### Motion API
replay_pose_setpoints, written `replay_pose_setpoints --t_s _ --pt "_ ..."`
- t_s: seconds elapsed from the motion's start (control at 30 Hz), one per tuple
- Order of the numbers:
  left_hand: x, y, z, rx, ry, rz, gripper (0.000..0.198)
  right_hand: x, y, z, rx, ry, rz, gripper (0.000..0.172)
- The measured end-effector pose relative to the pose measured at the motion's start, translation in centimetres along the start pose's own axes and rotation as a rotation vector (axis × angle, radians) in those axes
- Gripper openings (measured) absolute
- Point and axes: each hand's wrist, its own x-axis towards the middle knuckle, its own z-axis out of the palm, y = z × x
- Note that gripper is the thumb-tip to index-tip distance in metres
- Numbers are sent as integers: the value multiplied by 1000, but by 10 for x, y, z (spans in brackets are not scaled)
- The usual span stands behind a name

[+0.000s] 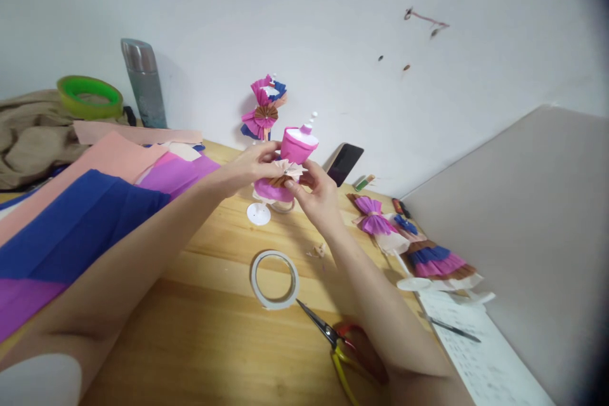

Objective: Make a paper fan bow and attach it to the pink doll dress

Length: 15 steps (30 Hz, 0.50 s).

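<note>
At the middle of the head view stands a miniature dress form (297, 146) with a pink crepe-paper bodice and a white round base below. A cream pleated paper fan (288, 169) lies at its waist, over brown and pink ruffles. My left hand (259, 162) grips the waist from the left, fingers closed around it. From the right, my right hand (318, 193) pinches the ruffles, its thumb on the brown pleats. Both hands hide part of the skirt. Nearer to me, a roll of double-sided tape (254, 279) lies flat, with scissors (328, 332) beside it.
Crepe-paper sheets (90, 228) cover the left side. Behind them stand a bottle (147, 89) and a green tape roll (90, 115). Another dressed form (264, 111) stands by the wall, near a phone (346, 163). Right: a dressed form lying down (435, 260), paper (480, 355), a pen (454, 328).
</note>
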Motion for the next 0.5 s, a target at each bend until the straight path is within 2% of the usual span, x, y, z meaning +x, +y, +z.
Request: replay_pose_setpoints --t_s 0.17,0.27,0.33,0.4,0.5 --pt "0 4 -7 5 -50 18 44 -6 -2 -7 6 6 11 50" --pt "0 8 -21 50 -43 9 45 -13 -6 -17 14 48 49 37" --pt "-1 10 -31 87 46 -24 48 -20 -9 -27 -8 84 67 22" --pt "-3 11 -41 120 158 -35 44 -28 -13 -36 -64 103 75 24" --pt "-4 12 -47 123 287 -42 17 -41 -21 -46 -186 102 76 30"
